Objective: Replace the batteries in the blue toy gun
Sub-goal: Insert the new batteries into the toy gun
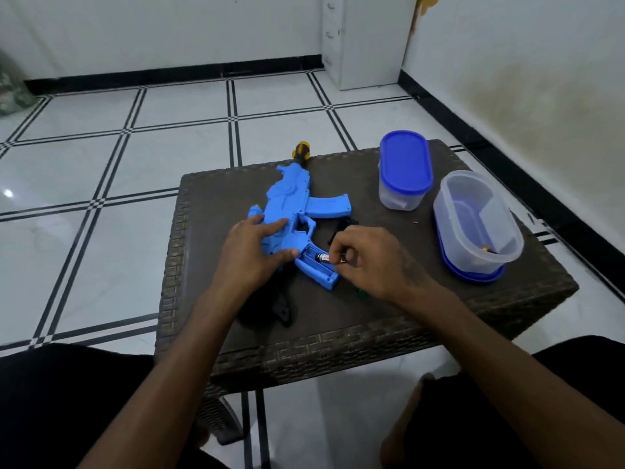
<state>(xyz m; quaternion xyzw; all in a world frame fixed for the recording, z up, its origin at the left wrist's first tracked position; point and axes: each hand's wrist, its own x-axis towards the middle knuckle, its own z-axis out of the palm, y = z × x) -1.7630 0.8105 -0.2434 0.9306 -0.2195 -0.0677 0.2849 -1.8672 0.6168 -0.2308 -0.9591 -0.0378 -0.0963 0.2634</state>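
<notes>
The blue toy gun (293, 206) lies on its side on the dark woven table (389, 313), muzzle pointing away. Its grip has an open battery compartment (316, 267) facing up. My left hand (252, 252) rests flat on the gun body with straight fingers, thumb against the grip. My right hand (368, 257) pinches a battery (323, 258) with its fingertips, the battery's end lying in the compartment. A second small metal-tipped piece shows between the right fingers; I cannot tell what it is.
A closed clear tub with a blue lid (404, 170) stands at the back right. An open clear tub (477, 223) sits on its blue lid, something small and yellow inside. A black piece (343, 226) lies beside the trigger. My knees flank the table's near edge.
</notes>
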